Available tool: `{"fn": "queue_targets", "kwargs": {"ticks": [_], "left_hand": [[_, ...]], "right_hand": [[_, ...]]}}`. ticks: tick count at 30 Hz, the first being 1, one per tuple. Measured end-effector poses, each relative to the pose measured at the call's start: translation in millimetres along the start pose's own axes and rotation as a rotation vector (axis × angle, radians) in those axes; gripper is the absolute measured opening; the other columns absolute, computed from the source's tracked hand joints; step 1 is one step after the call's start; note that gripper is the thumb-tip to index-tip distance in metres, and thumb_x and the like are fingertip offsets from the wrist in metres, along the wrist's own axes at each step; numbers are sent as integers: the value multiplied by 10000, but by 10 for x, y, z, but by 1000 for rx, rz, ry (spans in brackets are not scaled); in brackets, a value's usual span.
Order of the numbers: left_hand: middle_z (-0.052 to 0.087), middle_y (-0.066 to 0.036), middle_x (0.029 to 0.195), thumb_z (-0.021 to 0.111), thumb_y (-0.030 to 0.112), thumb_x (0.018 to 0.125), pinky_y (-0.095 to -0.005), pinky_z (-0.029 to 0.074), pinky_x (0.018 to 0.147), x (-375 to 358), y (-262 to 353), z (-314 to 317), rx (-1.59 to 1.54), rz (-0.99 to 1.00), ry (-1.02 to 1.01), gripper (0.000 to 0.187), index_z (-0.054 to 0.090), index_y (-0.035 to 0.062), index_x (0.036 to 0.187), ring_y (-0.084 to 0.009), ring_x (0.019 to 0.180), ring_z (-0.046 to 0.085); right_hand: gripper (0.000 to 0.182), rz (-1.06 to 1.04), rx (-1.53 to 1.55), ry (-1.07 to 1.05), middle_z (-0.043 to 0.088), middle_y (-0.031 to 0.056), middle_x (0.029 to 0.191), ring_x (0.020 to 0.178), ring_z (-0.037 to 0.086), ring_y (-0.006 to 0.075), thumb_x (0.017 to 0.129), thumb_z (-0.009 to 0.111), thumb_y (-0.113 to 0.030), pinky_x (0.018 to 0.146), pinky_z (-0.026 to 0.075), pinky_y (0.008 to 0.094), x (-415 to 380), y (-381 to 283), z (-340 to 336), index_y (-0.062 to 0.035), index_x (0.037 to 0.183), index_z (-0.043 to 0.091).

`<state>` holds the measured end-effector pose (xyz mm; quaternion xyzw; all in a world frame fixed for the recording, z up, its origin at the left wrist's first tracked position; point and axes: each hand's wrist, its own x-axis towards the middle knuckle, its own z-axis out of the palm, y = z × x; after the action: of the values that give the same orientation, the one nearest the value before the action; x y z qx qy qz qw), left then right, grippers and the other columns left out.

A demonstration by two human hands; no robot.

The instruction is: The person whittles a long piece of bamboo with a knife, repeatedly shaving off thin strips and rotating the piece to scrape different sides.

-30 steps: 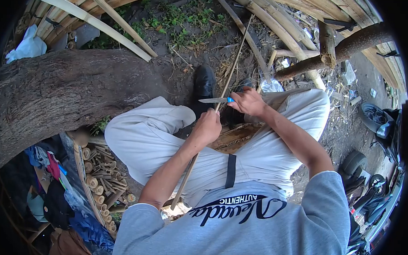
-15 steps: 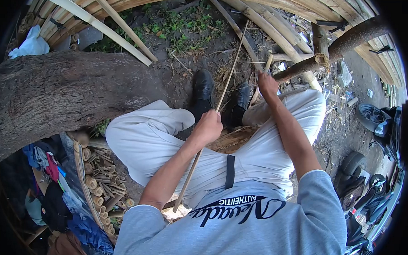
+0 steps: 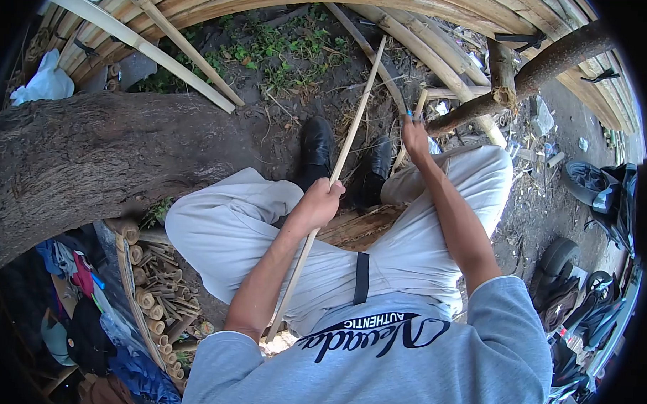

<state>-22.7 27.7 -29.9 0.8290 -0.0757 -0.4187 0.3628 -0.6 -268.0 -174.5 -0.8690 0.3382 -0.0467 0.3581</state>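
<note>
My left hand [image 3: 316, 204] is closed around a long, thin bamboo strip [image 3: 355, 125]. The strip slants across my lap from beside my left arm to the ground beyond my shoes, its pale broad face showing. Near my right knee, my right hand [image 3: 414, 139] has its fingers closed. A small blue spot [image 3: 409, 114] shows at its fingertips; what the hand holds is too small to make out. A short pale stick [image 3: 421, 102] and a dark curved strip [image 3: 371, 53] lie close by that hand.
A thick tree trunk [image 3: 90, 151] lies at the left. Bundled bamboo slats [image 3: 287, 7] arch across the far side. A branch post [image 3: 534, 74] juts in at upper right. Cut bamboo pieces [image 3: 156, 303] are stacked at lower left. Black shoes [image 3: 315, 141] rest on the soil.
The bamboo strip has turned, showing a wider, paler face. My left hand has shifted slightly left and down in view. My right hand has turned, and a blue spot now shows at its fingertips.
</note>
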Motion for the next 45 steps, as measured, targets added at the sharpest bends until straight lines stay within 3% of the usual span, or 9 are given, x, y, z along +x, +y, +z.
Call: {"fn": "queue_targets", "kwargs": {"ticks": [1,2,6,11,23,35,39,42,45], "left_hand": [[613,-240,833,428,283,1046,-451,475,740,-32,52,-15,-36,1,-7,428,609,-103,1022,-343,794,608],[632,-355,998,419,277,1042,-506,466,911,-49,80,-16,-71,3,-16,451,601,-132,990,-481,1020,615],[621,-262,754,446,284,1041,-472,483,688,35,-104,138,174,99,94,415,580,-104,977,-397,733,653],[631,-382,901,409,229,1043,-591,479,828,-88,109,167,250,72,100,375,541,-111,956,-551,926,605],[605,-359,960,424,260,1055,-564,432,817,-151,237,84,229,-2,57,363,519,-80,970,-550,974,565],[616,-296,827,453,248,1054,-504,453,721,-950,157,-58,149,35,11,334,544,-68,1001,-505,842,601],[603,-249,746,450,242,1058,-474,450,667,-1307,33,11,148,61,54,322,555,-59,1021,-449,735,615],[572,-284,683,439,220,1053,-536,415,613,-1419,85,61,59,53,66,296,498,-47,940,-500,689,582],[570,-277,685,432,231,1053,-533,418,624,-1520,119,129,8,-17,80,307,515,-49,959,-490,683,586]], "right_hand": [[615,-49,29,-1,676,328,884,851,658,491,1007,416,-445,814,481,510,2,36,45,117,907,645],[464,303,382,-71,651,158,748,647,606,290,942,603,-376,659,470,407,72,52,79,84,896,648],[243,81,1054,-321,506,-44,672,563,422,56,870,763,-211,513,306,262,-18,-367,-228,-17,990,679],[300,31,794,-262,437,-59,642,525,347,55,913,755,-322,486,277,268,-146,-642,-245,-48,975,649],[288,283,789,559,535,8,619,589,458,117,892,700,-200,580,394,353,536,13,-427,-14,692,609],[351,253,655,680,475,6,552,486,418,113,913,678,-199,464,346,353,638,132,-567,-15,653,530],[520,502,1322,-7,281,-52,515,406,291,105,930,633,-550,414,234,319,453,-64,-375,-86,737,500],[1048,569,1464,-441,165,-63,505,430,170,102,835,296,-905,497,199,291,-117,-568,-372,68,1046,622],[1110,610,1510,-666,170,-64,512,438,168,99,814,276,-926,498,202,290,-489,-827,-386,86,1122,613]]}}
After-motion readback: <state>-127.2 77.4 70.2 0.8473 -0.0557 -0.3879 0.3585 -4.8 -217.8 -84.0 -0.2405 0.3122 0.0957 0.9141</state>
